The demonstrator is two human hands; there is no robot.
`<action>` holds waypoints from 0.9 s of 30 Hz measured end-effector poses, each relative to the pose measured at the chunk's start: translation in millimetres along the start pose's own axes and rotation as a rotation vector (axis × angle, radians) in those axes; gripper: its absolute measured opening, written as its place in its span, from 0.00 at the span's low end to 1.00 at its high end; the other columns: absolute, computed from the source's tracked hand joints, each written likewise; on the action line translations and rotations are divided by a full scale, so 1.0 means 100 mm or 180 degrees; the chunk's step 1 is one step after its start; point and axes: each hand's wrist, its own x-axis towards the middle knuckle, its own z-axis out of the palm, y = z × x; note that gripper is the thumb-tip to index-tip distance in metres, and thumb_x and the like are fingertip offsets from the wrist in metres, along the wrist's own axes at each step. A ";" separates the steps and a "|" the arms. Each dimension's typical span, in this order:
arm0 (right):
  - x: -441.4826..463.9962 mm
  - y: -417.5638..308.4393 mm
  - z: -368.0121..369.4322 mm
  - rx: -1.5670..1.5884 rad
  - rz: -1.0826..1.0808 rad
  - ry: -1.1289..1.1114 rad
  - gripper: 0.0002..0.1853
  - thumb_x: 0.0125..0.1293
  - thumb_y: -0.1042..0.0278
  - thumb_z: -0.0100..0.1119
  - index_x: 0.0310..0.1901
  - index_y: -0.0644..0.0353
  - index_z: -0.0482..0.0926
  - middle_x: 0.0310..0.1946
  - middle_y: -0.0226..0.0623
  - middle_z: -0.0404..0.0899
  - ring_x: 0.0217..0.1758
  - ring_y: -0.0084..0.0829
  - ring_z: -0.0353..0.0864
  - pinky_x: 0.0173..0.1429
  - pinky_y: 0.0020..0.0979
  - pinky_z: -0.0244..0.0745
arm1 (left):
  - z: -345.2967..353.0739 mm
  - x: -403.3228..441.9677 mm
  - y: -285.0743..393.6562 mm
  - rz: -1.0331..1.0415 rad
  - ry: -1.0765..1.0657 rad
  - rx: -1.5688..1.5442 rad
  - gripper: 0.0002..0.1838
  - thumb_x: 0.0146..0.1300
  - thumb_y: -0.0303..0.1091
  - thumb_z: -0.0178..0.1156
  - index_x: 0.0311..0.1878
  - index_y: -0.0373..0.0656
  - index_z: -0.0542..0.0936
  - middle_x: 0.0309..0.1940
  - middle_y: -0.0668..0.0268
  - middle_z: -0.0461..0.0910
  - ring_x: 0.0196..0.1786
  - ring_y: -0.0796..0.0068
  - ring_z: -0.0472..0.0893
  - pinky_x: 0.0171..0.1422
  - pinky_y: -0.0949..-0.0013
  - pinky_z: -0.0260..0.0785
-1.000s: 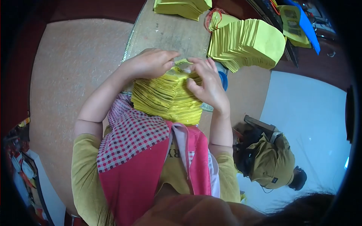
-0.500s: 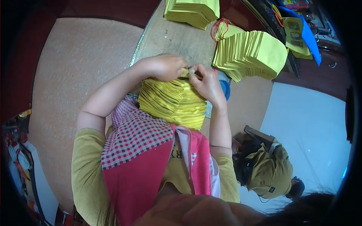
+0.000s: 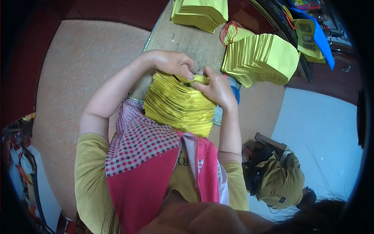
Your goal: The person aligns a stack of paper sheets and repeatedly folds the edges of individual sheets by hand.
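Since a moment ago, our left hand [image 3: 173, 62] has lifted a little from the stack [image 3: 179, 103], and more of a folded yellow sheet [image 3: 200, 79] shows between our hands.

Our right hand [image 3: 216, 86] pinches the sheet, thumb in front; our left curls half closed with its fingertips touching it, though we cannot tell whether it grips. We count one stack under our hands at the table's [image 3: 187, 45] near edge, a far pile [image 3: 200, 15] cut off above, a right pile [image 3: 261, 58] and a red-stringed bundle [image 3: 239, 35] partly hidden behind it. Single sheets are too tight to count.
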 end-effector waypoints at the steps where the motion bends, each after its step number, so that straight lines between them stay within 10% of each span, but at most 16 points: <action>1: 0.01 -0.01 -0.02 -0.0272 -0.0085 0.0100 0.24 0.56 0.54 0.73 0.46 0.63 0.78 0.37 0.48 0.83 0.37 0.44 0.84 0.43 0.39 0.76 | -0.04 0.00 0.00 0.0004 0.0012 0.0009 0.23 0.67 0.40 0.65 0.55 0.30 0.74 0.36 0.66 0.84 0.39 0.81 0.78 0.45 0.74 0.72; 22: 0.10 -0.05 0.07 0.0172 -0.0220 0.0525 0.20 0.63 0.59 0.66 0.48 0.64 0.74 0.43 0.56 0.81 0.48 0.52 0.82 0.49 0.42 0.75 | -0.05 0.05 -0.06 0.0096 0.0479 0.0503 0.18 0.66 0.34 0.59 0.55 0.34 0.78 0.42 0.62 0.84 0.44 0.76 0.80 0.51 0.69 0.73; 27: 0.07 0.05 0.08 0.0710 -0.0242 0.0413 0.21 0.63 0.59 0.66 0.50 0.65 0.74 0.44 0.55 0.80 0.49 0.52 0.82 0.51 0.42 0.75 | -0.06 -0.04 -0.07 0.0306 0.0085 0.0535 0.25 0.67 0.45 0.65 0.56 0.32 0.76 0.43 0.61 0.84 0.45 0.76 0.80 0.52 0.69 0.73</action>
